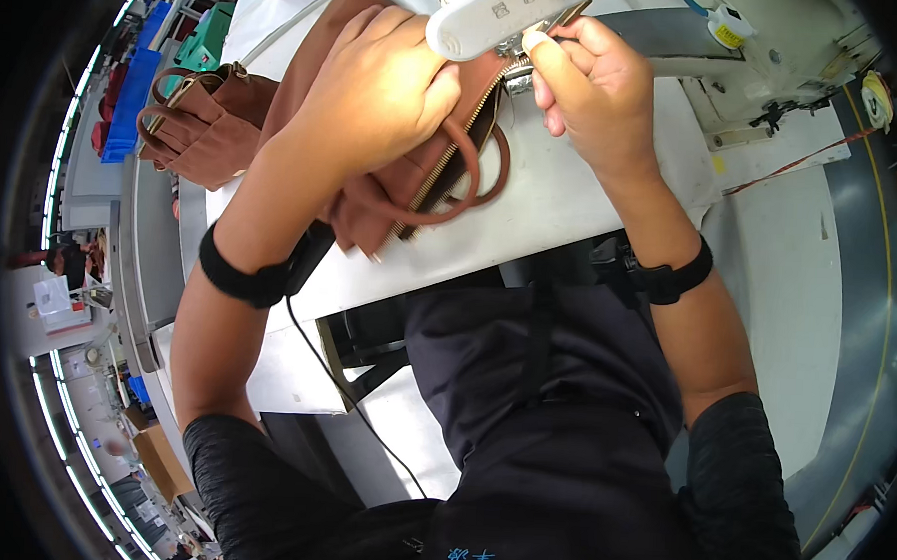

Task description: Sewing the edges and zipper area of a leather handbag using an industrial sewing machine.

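A brown handbag [398, 183] with a brass-toothed zipper [441, 170] along its opening and two rounded handles [500, 167] lies at the sewing machine. My left hand [382, 87] grips its upper side, the fingers bent over the brown material and partly hidden. The pale head of the sewing machine [505, 20] stands just above the bag and covers part of its edge. To the right of the needle area, my right hand [599, 94] is closed, thumb against the bent forefinger. Whatever lies in that pinch is too small to make out.
A second brown bag [210, 124] sits to the left on the white table [532, 209]. The machine's arm and body [788, 60] fill the far right, with a small white bottle [730, 30] by them. A black cable [339, 380] hangs below the table's near edge.
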The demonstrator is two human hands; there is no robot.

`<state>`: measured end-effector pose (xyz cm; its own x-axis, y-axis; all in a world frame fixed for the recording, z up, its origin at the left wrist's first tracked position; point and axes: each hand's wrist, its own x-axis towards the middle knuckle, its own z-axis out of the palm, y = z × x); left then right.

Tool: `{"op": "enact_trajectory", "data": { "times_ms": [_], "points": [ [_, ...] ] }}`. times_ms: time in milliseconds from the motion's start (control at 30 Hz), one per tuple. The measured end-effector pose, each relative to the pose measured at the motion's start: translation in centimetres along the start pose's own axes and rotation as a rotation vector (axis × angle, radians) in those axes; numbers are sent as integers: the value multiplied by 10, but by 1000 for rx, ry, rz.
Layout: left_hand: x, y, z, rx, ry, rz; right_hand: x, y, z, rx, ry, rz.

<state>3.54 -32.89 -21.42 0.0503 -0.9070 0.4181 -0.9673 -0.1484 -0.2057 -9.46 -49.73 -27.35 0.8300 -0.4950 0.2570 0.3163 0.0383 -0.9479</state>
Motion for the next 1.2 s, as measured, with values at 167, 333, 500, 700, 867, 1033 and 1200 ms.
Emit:
{"op": "enact_trajectory", "data": {
  "times_ms": [167,333,500,700,867,1033,1200],
  "points": [
    [-18,21,-10,47,-88,-166,-2,0,5,25,41,-24],
    [-10,10,9,-511,-80,-261,1,-7,3,6,32,55],
    [2,-5,19,-1025,-251,-537,1,-20,0,24,1,42],
    [7,-2,13,-1245,-334,-778,3,-12,-2,-141,9,-54],
    [7,-1,14,-1371,-294,-790,8,0,-1,-273,18,-96],
    [7,-1,14,-1430,-264,-829,3,-14,-12,-188,-109,-19],
    [8,-4,14,-1384,-253,-849,-17,-46,-44,-350,-168,157]
  ]
}}
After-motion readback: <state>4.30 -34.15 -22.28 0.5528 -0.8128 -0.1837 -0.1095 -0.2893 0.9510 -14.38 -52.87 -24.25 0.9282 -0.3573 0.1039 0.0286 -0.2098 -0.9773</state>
